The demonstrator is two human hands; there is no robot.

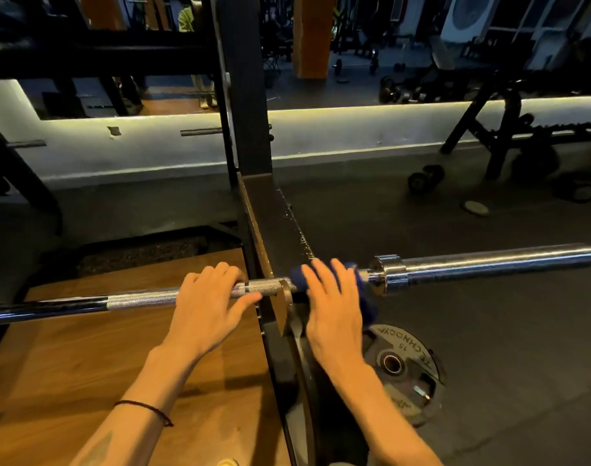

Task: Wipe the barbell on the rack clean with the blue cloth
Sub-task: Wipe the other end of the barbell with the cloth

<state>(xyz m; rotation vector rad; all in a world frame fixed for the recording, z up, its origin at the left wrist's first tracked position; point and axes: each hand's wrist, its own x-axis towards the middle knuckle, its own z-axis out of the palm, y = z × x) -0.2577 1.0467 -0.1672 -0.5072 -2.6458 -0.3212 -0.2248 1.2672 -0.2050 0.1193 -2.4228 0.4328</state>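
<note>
Across the middle of the frame, from the left edge to the right, I see the bar (489, 264) lying on the rack (250, 139), whose black upright rises through the centre. No bin or box shows, so I go straight to the hands.

My left hand (210, 304) sits on the knurled part just left of the upright, fingers curled over the top of the bar and thumb stretched along its near side towards the rack, a loose grip. My right hand (334, 307) lies just right of the upright with fingers nearly straight, pressing the cloth (366, 290) over the bar between the rack and the collar; the cloth is bunched under the palm and hangs down on the near side. A dark cord (142, 406) circles the left wrist.

Below the left arm is a wooden platform (68, 364). At lower right a plate (405, 364) leans by the rack's foot on dark floor (506, 364). Dumbbells (425, 178) lie at right, with a lit wall ledge (371, 109) beyond.
</note>
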